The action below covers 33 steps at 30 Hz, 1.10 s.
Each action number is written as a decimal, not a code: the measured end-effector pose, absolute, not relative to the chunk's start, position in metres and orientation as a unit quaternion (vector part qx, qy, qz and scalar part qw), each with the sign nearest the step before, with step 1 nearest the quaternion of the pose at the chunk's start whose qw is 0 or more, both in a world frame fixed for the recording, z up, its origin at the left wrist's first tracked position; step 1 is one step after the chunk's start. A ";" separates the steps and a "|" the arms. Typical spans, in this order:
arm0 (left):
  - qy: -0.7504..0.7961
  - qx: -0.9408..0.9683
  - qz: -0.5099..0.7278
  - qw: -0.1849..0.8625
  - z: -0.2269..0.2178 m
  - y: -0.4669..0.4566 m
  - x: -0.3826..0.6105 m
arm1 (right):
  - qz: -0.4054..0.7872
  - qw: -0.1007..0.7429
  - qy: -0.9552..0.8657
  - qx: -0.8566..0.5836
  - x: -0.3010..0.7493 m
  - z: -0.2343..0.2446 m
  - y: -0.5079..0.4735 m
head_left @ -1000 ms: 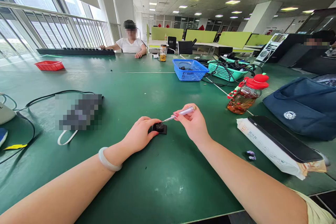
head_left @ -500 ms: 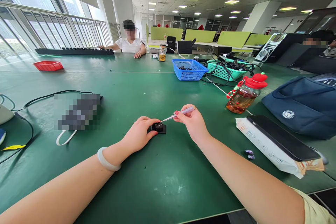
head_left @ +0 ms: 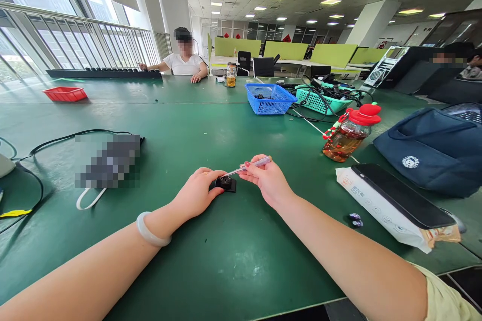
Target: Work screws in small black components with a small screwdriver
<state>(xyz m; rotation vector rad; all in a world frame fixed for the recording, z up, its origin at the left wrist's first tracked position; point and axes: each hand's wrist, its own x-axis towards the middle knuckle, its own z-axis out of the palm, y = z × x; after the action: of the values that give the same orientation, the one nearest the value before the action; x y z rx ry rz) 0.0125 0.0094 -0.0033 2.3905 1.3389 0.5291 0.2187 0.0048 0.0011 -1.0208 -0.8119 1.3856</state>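
Note:
My left hand (head_left: 199,191) rests on the green table, thumb and fingers closed on the left side of a small black square part (head_left: 230,185) with a round raised piece on top. A slim screwdriver (head_left: 259,161) with a clear handle is pinched in the fingers of my right hand (head_left: 269,183). It slants down to the left, its thin metal tip at the top of the black part. Whether the tip touches the part is too small to tell.
A red-lidded bottle (head_left: 346,138), navy bag (head_left: 433,153) and black phone (head_left: 404,195) on a white packet (head_left: 380,210) stand right. Blue (head_left: 269,103) and green baskets (head_left: 320,102) lie ahead, a red tray (head_left: 65,94) far left. A person (head_left: 185,62) sits across.
My right hand has moved a little left and down with the screwdriver, whose tip is now further over the black part. My left hand keeps its hold.

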 end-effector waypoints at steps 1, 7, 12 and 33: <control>0.474 0.843 0.185 0.174 -0.003 0.009 0.012 | 0.582 0.588 -0.357 -0.434 0.219 0.002 0.004; 0.474 0.843 0.178 0.180 -0.003 0.011 0.012 | 0.462 0.632 -0.433 -0.448 0.230 0.004 0.007; 0.474 0.842 0.177 0.184 -0.003 0.010 0.012 | 0.438 0.614 -0.480 -0.448 0.229 0.003 0.005; 0.471 0.843 0.181 0.185 -0.002 0.009 0.013 | 0.456 0.582 -0.505 -0.445 0.231 0.006 0.006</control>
<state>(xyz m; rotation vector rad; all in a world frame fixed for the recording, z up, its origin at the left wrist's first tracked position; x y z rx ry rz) 0.0127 0.0085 -0.0019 2.3764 1.3281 0.5114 0.2309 0.0062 0.0058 -1.0382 -1.1795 1.0652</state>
